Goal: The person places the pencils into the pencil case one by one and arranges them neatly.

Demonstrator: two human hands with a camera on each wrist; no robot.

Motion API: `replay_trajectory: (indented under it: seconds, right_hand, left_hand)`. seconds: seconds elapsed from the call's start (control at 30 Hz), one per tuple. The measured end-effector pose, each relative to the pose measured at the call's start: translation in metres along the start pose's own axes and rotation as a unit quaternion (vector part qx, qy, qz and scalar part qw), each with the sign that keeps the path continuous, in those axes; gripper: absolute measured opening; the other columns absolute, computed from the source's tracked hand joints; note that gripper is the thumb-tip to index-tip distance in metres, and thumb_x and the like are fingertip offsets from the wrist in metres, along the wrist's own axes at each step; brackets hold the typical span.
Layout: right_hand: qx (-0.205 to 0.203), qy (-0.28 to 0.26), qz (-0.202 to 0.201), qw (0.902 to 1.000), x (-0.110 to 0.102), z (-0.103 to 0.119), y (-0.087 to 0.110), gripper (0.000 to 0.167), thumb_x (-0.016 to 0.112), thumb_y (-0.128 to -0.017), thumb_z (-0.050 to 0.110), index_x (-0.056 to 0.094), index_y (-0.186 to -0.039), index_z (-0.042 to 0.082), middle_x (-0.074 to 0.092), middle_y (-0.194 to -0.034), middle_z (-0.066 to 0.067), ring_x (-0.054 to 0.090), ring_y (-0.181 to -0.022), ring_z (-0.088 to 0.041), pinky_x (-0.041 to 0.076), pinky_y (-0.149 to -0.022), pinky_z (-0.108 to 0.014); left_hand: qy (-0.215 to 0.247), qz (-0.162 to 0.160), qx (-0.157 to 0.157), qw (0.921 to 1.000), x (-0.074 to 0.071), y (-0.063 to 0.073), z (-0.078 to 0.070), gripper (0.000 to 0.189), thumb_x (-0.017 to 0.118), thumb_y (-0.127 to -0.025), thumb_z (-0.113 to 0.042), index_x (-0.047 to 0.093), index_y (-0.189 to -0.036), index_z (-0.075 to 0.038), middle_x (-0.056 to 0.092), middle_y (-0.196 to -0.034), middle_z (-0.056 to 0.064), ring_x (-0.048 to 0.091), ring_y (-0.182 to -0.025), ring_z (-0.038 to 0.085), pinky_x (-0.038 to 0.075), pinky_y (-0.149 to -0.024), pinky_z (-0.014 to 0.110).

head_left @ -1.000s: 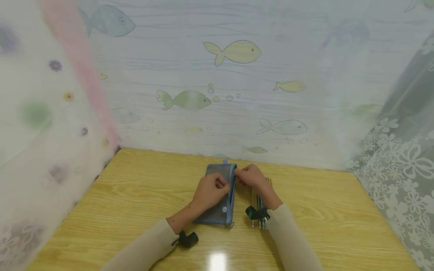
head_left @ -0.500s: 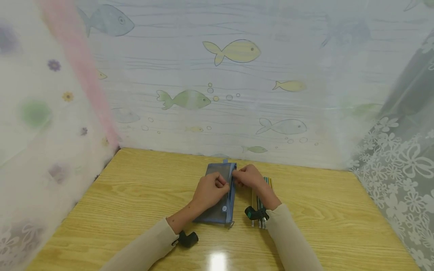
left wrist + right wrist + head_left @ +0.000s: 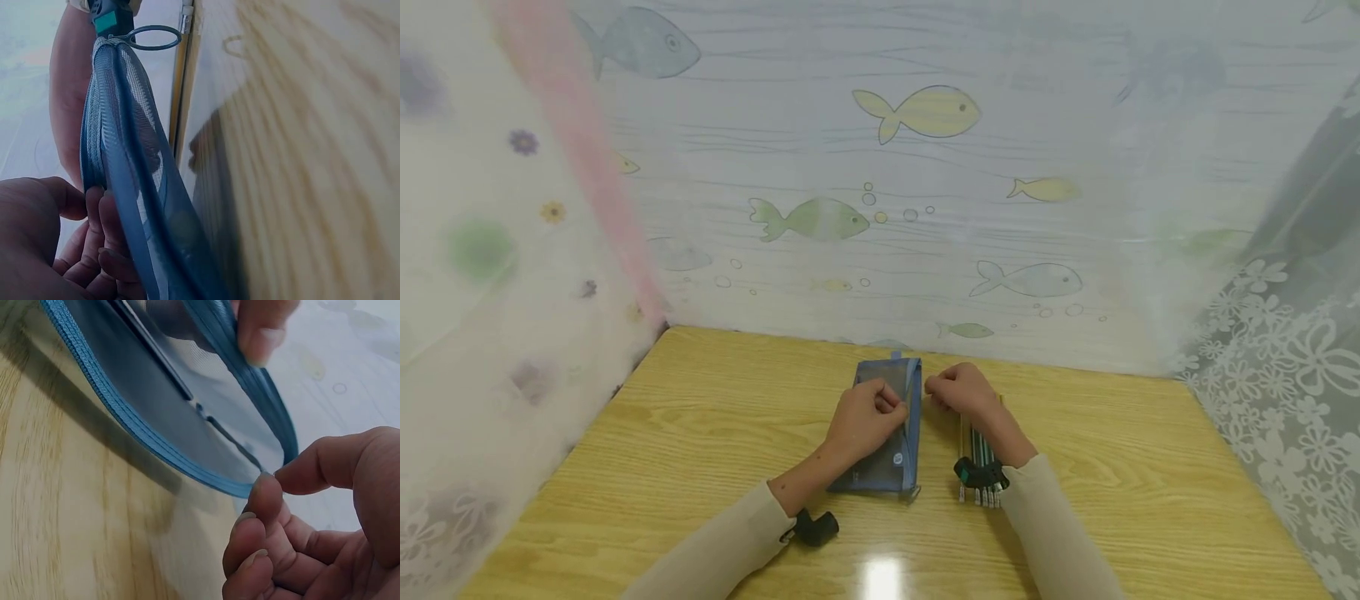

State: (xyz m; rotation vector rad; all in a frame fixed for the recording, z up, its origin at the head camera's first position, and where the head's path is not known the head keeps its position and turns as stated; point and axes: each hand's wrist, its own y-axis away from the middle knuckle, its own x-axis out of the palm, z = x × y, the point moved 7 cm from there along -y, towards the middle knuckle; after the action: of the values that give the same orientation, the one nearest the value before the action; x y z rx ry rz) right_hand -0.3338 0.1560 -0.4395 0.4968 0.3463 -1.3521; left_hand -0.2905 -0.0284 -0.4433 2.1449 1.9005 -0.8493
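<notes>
A blue mesh zip pouch (image 3: pixel 880 467) lies on the table, its zipped side open. In the left wrist view, my left hand (image 3: pixel 37 231) pinches one zip edge (image 3: pixel 94 137) between thumb and fingers. My right hand (image 3: pixel 964 390) is just right of the pouch's far end, a small gap showing beside it in the head view. In the right wrist view, that thumb and the curled fingertips (image 3: pixel 265 500) come close together, overlapping the end of the opening. A dark thin strip (image 3: pixel 156 350) shows inside the mesh. Several pencils (image 3: pixel 987 497) lie partly hidden under the right wrist.
A metal ring (image 3: pixel 156 39) hangs at the pouch's near end. Black wrist cameras (image 3: pixel 820 530) sit at both cuffs. The wood-grain table (image 3: pixel 715 417) is bordered by a fish-print curtain (image 3: pixel 820 275) behind and patterned curtains at the sides.
My right hand has moved from the pouch's zip edge a little to the right, its fingertips coming off the pouch in the head view. The left hand has stayed in place.
</notes>
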Motion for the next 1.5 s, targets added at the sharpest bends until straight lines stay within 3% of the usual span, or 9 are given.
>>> replay_trajectory:
  seconds: [0.27, 0.53, 0.73, 0.8, 0.9, 0.97, 1.07, 1.3, 1.5]
  right_hand:
    - [-0.009, 0.015, 0.000, 0.9999, -0.012, -0.002, 0.005, 0.029, 0.061, -0.101, 0.018, 0.076, -0.108, -0.006, 0.073, -0.084, -0.009, 0.068, -0.078, -0.021, 0.058, -0.072, -0.037]
    - [-0.052, 0.072, -0.011, 0.9960, -0.030, 0.004, 0.018, 0.029, 0.059, -0.101, 0.018, 0.075, -0.111, -0.005, 0.076, -0.092, -0.014, 0.072, -0.080, -0.028, 0.058, -0.069, -0.036]
    - [-0.039, 0.096, -0.015, 0.9945, -0.050, -0.008, 0.024, 0.032, 0.057, -0.101, 0.019, 0.075, -0.113, -0.005, 0.076, -0.096, -0.016, 0.072, -0.082, -0.027, 0.056, -0.069, -0.034]
    - [-0.034, 0.111, -0.021, 0.9931, -0.059, -0.013, 0.025, 0.031, 0.057, -0.100, 0.019, 0.076, -0.111, -0.004, 0.076, -0.092, -0.012, 0.070, -0.078, -0.023, 0.054, -0.067, -0.034]
    - [-0.024, 0.132, -0.025, 0.9907, -0.072, -0.024, 0.026, 0.027, 0.056, -0.099, 0.018, 0.072, -0.084, 0.002, 0.068, -0.074, -0.003, 0.056, -0.063, -0.015, 0.046, -0.060, -0.031]
    - [-0.020, 0.143, -0.025, 0.9892, -0.079, -0.030, 0.026, 0.032, 0.056, -0.098, 0.016, 0.060, -0.067, 0.009, 0.054, -0.061, 0.003, 0.040, -0.056, -0.012, 0.037, -0.056, -0.030]
    - [-0.008, 0.157, -0.021, 0.9874, -0.087, -0.040, 0.027, 0.042, 0.057, -0.097, 0.015, 0.040, -0.059, 0.018, 0.033, -0.054, 0.005, 0.025, -0.053, -0.013, 0.029, -0.054, -0.030]
    - [0.020, 0.188, -0.022, 0.9818, -0.096, -0.054, 0.030, 0.047, 0.063, -0.098, 0.018, 0.046, -0.054, 0.018, 0.035, -0.051, 0.007, 0.034, -0.051, -0.013, 0.036, -0.055, -0.030]
    - [0.050, 0.201, -0.009, 0.9782, -0.095, -0.064, 0.030, 0.046, 0.068, -0.097, 0.022, 0.060, -0.053, 0.012, 0.050, -0.051, 0.004, 0.049, -0.052, -0.016, 0.040, -0.057, -0.030]
  left_hand:
    - [0.007, -0.006, 0.008, 0.9999, -0.002, -0.001, -0.001, 0.007, 0.073, -0.095, -0.015, 0.071, -0.089, -0.014, 0.074, -0.075, -0.006, 0.065, -0.063, 0.005, 0.054, -0.058, 0.026]
    - [0.040, 0.000, -0.001, 0.9992, -0.004, 0.001, 0.000, 0.008, 0.072, -0.099, -0.015, 0.070, -0.093, -0.011, 0.074, -0.072, -0.004, 0.067, -0.057, 0.008, 0.055, -0.056, 0.027]
    - [0.050, -0.005, -0.001, 0.9988, -0.005, 0.003, -0.001, 0.007, 0.072, -0.099, -0.014, 0.070, -0.094, -0.010, 0.073, -0.073, -0.003, 0.067, -0.058, 0.009, 0.055, -0.056, 0.028]
    - [0.052, -0.005, -0.002, 0.9987, -0.005, 0.003, -0.001, 0.007, 0.072, -0.099, -0.014, 0.070, -0.094, -0.010, 0.073, -0.073, -0.003, 0.067, -0.058, 0.009, 0.056, -0.056, 0.028]
    - [0.051, -0.005, -0.003, 0.9987, -0.005, 0.003, 0.000, 0.007, 0.072, -0.099, -0.015, 0.070, -0.094, -0.011, 0.073, -0.073, -0.004, 0.067, -0.057, 0.009, 0.055, -0.056, 0.028]
    - [0.051, -0.006, -0.002, 0.9987, -0.004, 0.002, 0.001, 0.006, 0.072, -0.099, -0.015, 0.070, -0.094, -0.011, 0.073, -0.072, -0.004, 0.067, -0.057, 0.010, 0.055, -0.055, 0.028]
    - [0.050, -0.007, -0.002, 0.9987, -0.004, 0.001, 0.002, 0.006, 0.072, -0.098, -0.016, 0.070, -0.093, -0.013, 0.072, -0.071, -0.006, 0.067, -0.057, 0.009, 0.054, -0.055, 0.027]
    - [0.052, -0.004, 0.003, 0.9986, -0.003, 0.001, 0.003, 0.006, 0.072, -0.098, -0.015, 0.069, -0.094, -0.012, 0.072, -0.070, -0.004, 0.065, -0.055, 0.011, 0.052, -0.053, 0.026]
    - [0.053, -0.003, 0.001, 0.9986, -0.002, 0.002, 0.004, 0.006, 0.072, -0.098, -0.015, 0.070, -0.094, -0.012, 0.072, -0.070, -0.004, 0.065, -0.055, 0.011, 0.053, -0.053, 0.028]
